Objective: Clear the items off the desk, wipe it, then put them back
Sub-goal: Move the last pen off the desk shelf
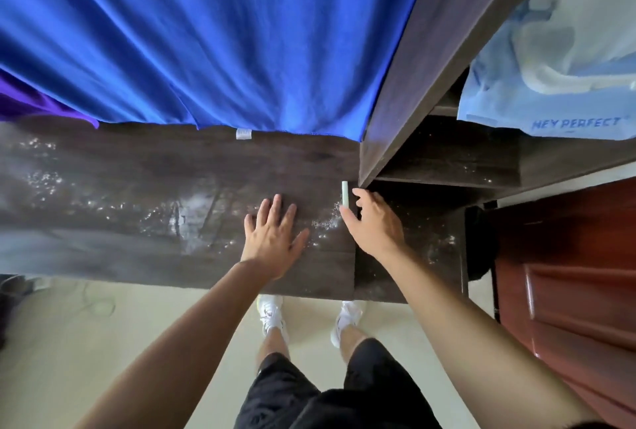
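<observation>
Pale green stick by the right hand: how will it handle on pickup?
The pale green stick looks small, straight and thin, so it is probably rigid and light. If round, it may roll when nudged; its shape is unclear. The desk looks wet, so it may be slippery in the right hand.

We read only one piece of text: "HEY PERFECT", in blue capital letters, printed along the lower edge of the pale blue plastic bag [506, 98] at the upper right of the frame. A small white tag [243, 133] on the hem of the blue cloth [206, 33], upper centre, bears marks too small for us to make out.
</observation>
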The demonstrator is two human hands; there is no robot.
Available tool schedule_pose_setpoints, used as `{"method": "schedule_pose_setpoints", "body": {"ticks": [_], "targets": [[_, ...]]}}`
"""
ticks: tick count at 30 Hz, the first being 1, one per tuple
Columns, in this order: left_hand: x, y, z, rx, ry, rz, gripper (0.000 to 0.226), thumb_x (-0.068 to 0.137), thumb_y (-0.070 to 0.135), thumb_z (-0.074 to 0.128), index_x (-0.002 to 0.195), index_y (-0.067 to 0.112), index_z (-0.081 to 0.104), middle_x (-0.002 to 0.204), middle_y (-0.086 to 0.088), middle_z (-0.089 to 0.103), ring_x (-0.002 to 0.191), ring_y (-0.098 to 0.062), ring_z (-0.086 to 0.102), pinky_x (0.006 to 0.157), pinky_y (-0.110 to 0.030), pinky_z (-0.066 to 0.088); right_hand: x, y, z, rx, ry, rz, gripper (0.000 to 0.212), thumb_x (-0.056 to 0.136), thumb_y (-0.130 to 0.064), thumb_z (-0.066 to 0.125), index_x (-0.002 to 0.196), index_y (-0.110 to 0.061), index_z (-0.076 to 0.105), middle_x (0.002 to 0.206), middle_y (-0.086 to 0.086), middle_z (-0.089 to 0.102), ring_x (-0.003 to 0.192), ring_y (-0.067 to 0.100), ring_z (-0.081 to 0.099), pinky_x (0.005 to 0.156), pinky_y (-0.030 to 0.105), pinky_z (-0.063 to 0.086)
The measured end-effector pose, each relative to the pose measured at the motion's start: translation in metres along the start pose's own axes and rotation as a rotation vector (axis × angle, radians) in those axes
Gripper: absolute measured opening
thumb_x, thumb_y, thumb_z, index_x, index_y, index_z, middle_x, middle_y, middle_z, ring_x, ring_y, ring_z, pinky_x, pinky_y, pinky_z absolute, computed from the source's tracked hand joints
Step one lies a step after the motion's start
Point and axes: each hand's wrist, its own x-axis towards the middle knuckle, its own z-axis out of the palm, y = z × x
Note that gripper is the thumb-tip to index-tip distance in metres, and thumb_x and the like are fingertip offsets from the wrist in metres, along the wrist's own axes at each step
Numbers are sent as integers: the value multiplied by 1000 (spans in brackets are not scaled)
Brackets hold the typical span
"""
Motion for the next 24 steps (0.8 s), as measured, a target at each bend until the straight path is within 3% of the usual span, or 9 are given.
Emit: {"method": "schedule_pose_setpoints", "body": {"ticks": [7, 15, 19, 24], "targets": [[-6, 1, 14, -27, 34, -37, 69, 97, 63, 34, 156, 30, 25, 167, -2, 8, 153, -25, 3, 119, -55, 9, 20, 11, 10, -17, 13, -11, 28, 100, -32, 52, 124, -20, 57, 113, 8, 61, 99, 32, 61, 72, 34, 42], [-5, 5, -21, 14, -58, -30, 72, 96, 68, 30, 156, 27, 26, 166, -4, 10, 153, -27, 5, 118, -57, 11, -8, 11, -18, 22, 53, -87, 24, 97, -30, 53, 117, -20, 59, 104, 2, 59, 89, 28, 61, 65, 31, 38], [-13, 5, -57, 75, 95, 100, 71, 95, 66, 35, 154, 26, 30, 165, -6, 14, 152, -30, 11, 117, -59, 17, -34, 5, -40, 35, 143, -67, 22, 96, -33, 55, 115, -23, 60, 102, -2, 59, 84, 25, 62, 64, 33, 44], [-12, 7, -102, 117, 237, 328, 75, 93, 66, 26, 153, 22, 34, 165, -8, 18, 150, -33, 17, 116, -61, 20, -80, 0, -68, 46, 391, 10, 19, 95, -32, 59, 112, -24, 62, 95, -7, 57, 81, 20, 61, 61, 28, 36]]}}
